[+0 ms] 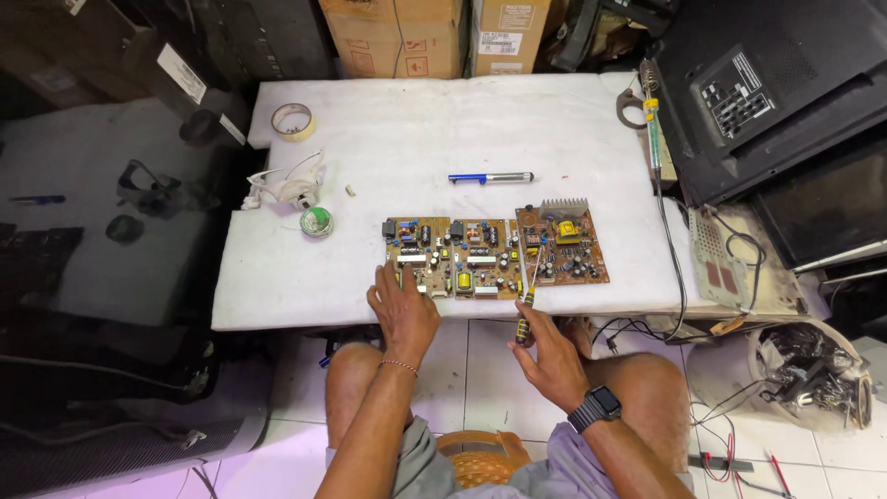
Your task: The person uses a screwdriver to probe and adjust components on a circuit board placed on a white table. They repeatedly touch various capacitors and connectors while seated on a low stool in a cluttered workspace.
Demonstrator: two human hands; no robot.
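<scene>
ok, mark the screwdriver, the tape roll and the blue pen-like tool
screwdriver (525,319): head view, on its yellow-black handle in the right hand.
tape roll (293,121): head view, on its front rim.
blue pen-like tool (490,177): head view, mid-barrel.

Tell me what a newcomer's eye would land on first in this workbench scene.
First, the three brown circuit boards lying side by side near the front edge of the white table. Next, the hands: the left hand rests on the leftmost board, while the right hand holds a yellow-and-black screwdriver with its tip on the boards. Beyond them lies a blue-handled tool, with a tape roll at the far left corner.
</scene>
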